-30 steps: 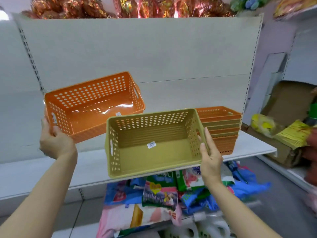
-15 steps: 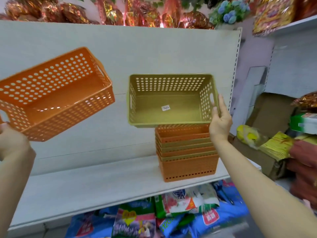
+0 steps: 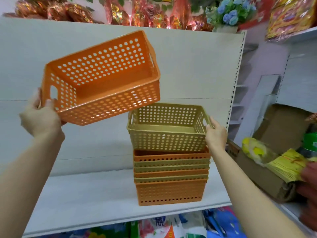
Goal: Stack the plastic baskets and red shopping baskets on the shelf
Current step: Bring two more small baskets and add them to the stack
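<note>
My left hand (image 3: pixel 40 117) grips the left end of an orange perforated basket (image 3: pixel 104 78), held tilted in the air at upper left. My right hand (image 3: pixel 215 133) holds the right end of an olive-tan perforated basket (image 3: pixel 167 129), which sits low in the top of a nested stack of orange and tan baskets (image 3: pixel 171 179). The stack stands on the white shelf (image 3: pixel 89 200), toward its right end. No red shopping basket shows in view.
The white back panel (image 3: pixel 188 66) rises behind the shelf. Foil-wrapped goods and blue artificial flowers (image 3: pixel 228 14) line the top. At right a cardboard box (image 3: pixel 274 134) holds yellow packets (image 3: pixel 289 165). Bagged goods (image 3: pixel 171 227) lie below the shelf.
The tan basket has come down from above the stack into its top. The orange basket has moved right and nearer the stack, still tilted in my left hand.
</note>
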Tool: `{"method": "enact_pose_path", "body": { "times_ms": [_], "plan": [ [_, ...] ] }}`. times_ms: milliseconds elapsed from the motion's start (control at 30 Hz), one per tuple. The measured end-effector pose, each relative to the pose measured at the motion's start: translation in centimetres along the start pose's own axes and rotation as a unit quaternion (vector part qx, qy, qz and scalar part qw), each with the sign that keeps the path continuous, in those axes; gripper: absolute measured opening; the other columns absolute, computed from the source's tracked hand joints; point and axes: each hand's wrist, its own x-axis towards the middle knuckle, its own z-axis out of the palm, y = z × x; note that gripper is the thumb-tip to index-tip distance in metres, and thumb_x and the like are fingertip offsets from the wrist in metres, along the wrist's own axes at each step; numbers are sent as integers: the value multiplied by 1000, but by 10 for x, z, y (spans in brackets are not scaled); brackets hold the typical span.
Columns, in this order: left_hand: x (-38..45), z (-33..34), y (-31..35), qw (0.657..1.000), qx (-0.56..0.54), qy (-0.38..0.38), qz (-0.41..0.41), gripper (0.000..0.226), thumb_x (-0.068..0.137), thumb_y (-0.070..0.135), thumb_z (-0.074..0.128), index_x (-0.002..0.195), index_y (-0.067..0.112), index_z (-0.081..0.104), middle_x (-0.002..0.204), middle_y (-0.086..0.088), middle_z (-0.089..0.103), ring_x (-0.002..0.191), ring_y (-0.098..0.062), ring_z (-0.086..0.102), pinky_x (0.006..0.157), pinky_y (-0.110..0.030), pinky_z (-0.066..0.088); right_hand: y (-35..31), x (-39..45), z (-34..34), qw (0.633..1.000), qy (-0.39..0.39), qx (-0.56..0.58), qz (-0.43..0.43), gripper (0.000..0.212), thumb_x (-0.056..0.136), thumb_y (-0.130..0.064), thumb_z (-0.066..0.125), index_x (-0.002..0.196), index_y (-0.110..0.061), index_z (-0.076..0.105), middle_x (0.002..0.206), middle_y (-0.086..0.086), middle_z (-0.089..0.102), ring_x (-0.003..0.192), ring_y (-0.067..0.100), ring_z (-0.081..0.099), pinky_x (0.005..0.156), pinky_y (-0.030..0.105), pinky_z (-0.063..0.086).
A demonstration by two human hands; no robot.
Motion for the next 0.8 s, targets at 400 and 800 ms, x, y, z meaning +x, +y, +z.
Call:
{"method": "enact_pose_path", "body": {
  "times_ms": [400,800],
  "plan": [
    [-9,76,-36,994,95,-35,-31,51,74,32,58,116,61,53,115,18,72,101,-12,71,91,-47,56,6,10,-1,987,-30,-159,-2,43,97,-16,45,136,-30,54,121,10,67,98,34,62,77,40,50],
    [-72,108,-46,979,177,-89,-48,39,101,22,51,138,31,57,122,15,65,99,-17,68,82,-46,60,5,14,4,973,-48,-227,9,38,90,-7,46,118,-20,68,111,12,70,97,35,62,70,35,47]
  ]
}}
